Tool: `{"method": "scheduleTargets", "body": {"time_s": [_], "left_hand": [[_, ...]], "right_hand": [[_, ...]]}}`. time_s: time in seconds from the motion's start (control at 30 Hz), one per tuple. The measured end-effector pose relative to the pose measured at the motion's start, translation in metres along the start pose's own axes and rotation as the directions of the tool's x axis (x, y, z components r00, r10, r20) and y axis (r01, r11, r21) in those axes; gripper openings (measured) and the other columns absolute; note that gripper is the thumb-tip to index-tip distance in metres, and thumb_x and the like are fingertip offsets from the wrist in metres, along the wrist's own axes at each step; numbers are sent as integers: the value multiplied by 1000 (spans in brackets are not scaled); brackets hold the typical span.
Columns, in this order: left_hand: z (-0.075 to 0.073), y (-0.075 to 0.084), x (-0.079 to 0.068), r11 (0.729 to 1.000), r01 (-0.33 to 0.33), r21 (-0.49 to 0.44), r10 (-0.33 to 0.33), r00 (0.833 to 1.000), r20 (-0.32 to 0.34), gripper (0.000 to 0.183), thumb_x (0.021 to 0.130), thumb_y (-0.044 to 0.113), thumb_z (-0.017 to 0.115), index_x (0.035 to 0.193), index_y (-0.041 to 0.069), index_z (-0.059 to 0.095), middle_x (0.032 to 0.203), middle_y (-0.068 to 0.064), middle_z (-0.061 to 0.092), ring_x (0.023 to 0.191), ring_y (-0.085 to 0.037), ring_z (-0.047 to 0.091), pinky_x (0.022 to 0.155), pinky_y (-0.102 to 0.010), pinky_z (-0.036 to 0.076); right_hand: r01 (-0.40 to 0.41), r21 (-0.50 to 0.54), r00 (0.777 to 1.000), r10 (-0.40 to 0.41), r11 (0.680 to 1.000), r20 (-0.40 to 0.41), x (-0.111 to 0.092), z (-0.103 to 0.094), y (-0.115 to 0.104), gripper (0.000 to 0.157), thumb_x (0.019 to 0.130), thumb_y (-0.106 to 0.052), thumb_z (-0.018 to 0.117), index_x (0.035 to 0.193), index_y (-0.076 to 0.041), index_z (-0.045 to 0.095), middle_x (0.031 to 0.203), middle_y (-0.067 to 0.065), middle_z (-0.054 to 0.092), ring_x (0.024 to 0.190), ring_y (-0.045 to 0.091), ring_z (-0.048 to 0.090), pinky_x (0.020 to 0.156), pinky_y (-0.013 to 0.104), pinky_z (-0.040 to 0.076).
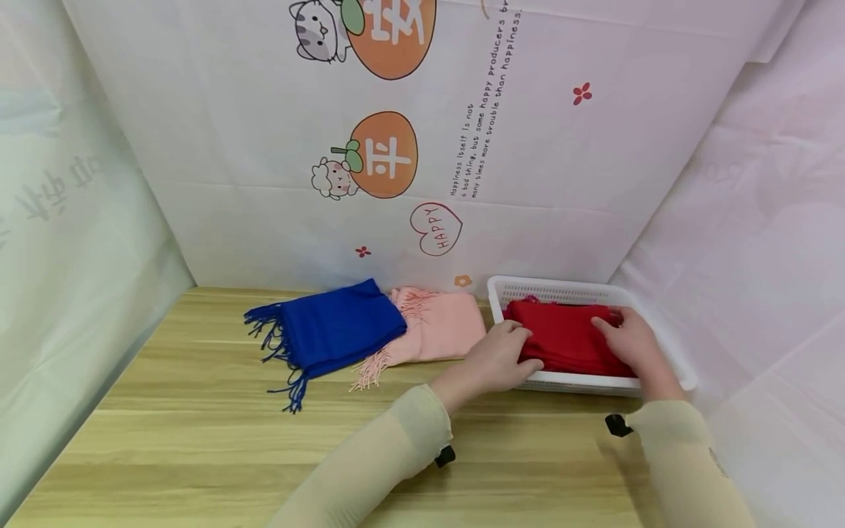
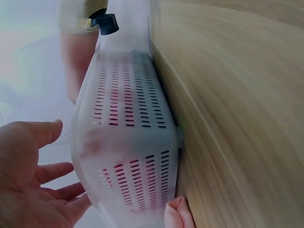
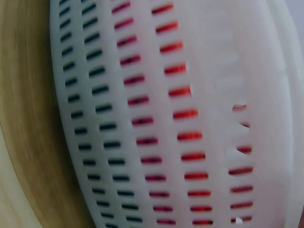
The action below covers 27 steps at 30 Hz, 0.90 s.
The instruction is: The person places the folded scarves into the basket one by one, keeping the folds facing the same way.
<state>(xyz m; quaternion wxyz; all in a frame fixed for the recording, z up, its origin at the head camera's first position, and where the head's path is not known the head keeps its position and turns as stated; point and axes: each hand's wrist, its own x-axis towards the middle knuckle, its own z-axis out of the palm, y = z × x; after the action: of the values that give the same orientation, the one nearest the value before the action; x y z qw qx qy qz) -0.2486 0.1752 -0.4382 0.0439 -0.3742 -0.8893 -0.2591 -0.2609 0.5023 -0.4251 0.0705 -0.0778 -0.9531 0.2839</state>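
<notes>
A folded red scarf [image 1: 561, 334] lies flat on top inside the white plastic basket [image 1: 660, 352]. My left hand [image 1: 498, 356] reaches over the basket's left side, its thumb and fingers spread apart at the scarf's left edge. In the left wrist view, that hand [image 2: 35, 175] shows extended fingers and nothing between them. At the scarf's right edge is my right hand [image 1: 634, 341], its thumb on the red fabric; its other fingers are partly hidden, so a grip cannot be made out. The right wrist view shows the basket wall [image 3: 209, 95] close up, without the hand.
Left of the basket, a folded pink scarf [image 1: 452, 330] with fringe lies on the wooden table [image 1: 218, 440], partly under a folded blue fringed scarf [image 1: 346, 323]. Bright magenta fringe [image 1: 531, 298] shows beneath the red scarf. A printed white sheet [image 1: 528, 242] hangs behind.
</notes>
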Motion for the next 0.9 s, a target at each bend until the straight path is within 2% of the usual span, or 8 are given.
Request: {"method": "scheduleTargets", "body": {"time_s": [0.2,0.37,0.67,0.9], "left_hand": [[-6,-2,-6,1000,15,2,-15,1000,-22,59,110,48,68,155,11,63,158,-6,59,148,-17,53,119,-27,46],[-11,-8,-13,999,44,4,-43,999,-26,61,109,48,69,157,11,62,159,-7,59,147,-18,55,119,-29,47],[-23,-36,-31,997,58,-52,-60,998,-32,63,110,47,70,159,10,59,159,-9,58,145,-20,57,117,-34,50],[-35,-58,-47,984,151,-93,-155,987,-30,68,109,50,70,160,8,56,162,-12,56,147,-25,57,118,-42,51]], "right_hand": [[29,6,1000,-29,1000,0,-7,10,-16,80,116,-50,54,163,13,35,160,43,40,145,62,40,118,77,36],[64,27,998,-64,998,-5,-13,17,-34,77,116,-45,57,162,13,38,159,43,42,146,62,40,117,76,37],[97,41,995,-96,994,-17,-16,33,-54,75,115,-48,60,163,8,43,159,39,46,144,59,45,117,74,39],[111,95,994,-112,989,-2,-19,43,-69,78,114,-46,63,165,8,39,160,37,47,147,57,46,119,71,41]]}}
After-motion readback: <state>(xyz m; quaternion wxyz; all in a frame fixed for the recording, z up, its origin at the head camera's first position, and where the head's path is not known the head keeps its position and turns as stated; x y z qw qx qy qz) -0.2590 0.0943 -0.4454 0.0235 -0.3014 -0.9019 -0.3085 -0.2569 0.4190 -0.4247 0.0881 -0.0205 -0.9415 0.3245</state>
